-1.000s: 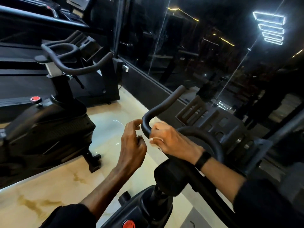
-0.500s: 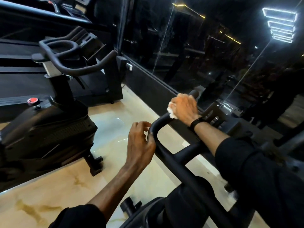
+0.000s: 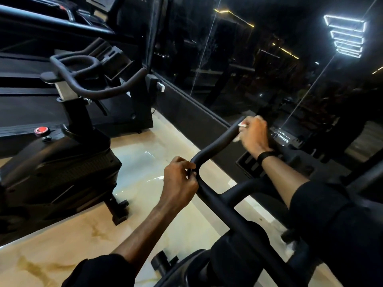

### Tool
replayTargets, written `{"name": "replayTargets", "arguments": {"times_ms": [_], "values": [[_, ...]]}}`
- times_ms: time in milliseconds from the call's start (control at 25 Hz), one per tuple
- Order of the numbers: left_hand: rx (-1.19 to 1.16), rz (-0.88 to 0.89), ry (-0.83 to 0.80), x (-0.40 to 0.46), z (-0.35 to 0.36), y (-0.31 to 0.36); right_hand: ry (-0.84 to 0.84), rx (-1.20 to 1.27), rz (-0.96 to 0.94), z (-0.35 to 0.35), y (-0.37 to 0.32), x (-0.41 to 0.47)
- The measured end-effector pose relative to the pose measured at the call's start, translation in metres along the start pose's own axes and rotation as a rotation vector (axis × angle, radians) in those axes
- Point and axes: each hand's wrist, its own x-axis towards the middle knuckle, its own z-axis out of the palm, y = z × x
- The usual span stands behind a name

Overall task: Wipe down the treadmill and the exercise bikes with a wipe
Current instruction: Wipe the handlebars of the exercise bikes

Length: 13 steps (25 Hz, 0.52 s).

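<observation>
- Our right hand [image 3: 253,135] is curled around the far tip of the near exercise bike's handlebar [image 3: 215,146], pressing a small white wipe [image 3: 242,125] against the bar; only scraps of the wipe show past our fingers.
- Our left hand [image 3: 179,179] grips the bend of the same bar, nearer to us, steadying it.
- We judge the wipe to be thin, soft and light, best bunched in the palm and wrapped round the tube so it does not slip out.
- The handlebar looks like a rigid, matte black tube, fixed to a heavy frame, so it should take firm pressure.
- A second exercise bike [image 3: 58,162] stands at the left, well apart, with a red knob [image 3: 41,129] on its body.
- The treadmill [image 3: 24,100] lies behind it at the far left.
- The floor [image 3: 145,162] is glossy, pale marble-like stone; dark glass walls [image 3: 207,59] reflect ceiling lights.
</observation>
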Motion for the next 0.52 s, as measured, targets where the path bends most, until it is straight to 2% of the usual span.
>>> {"name": "replayTargets", "arguments": {"times_ms": [120,240,400,520], "values": [[0.005,-0.035,-0.059,-0.001,-0.009,0.001,-0.172,0.025,-0.12,0.023,-0.04,-0.033],[-0.057,-0.075,-0.123,-0.014,-0.024,0.005,-0.303,-0.013,-0.129,0.029,-0.074,-0.052],[-0.106,-0.174,-0.028,-0.029,-0.031,-0.002,-0.529,0.08,-0.196,0.009,-0.095,-0.087],[-0.097,-0.206,-0.017,-0.041,-0.032,0.005,-0.657,0.12,-0.263,-0.012,-0.095,-0.114]]}}
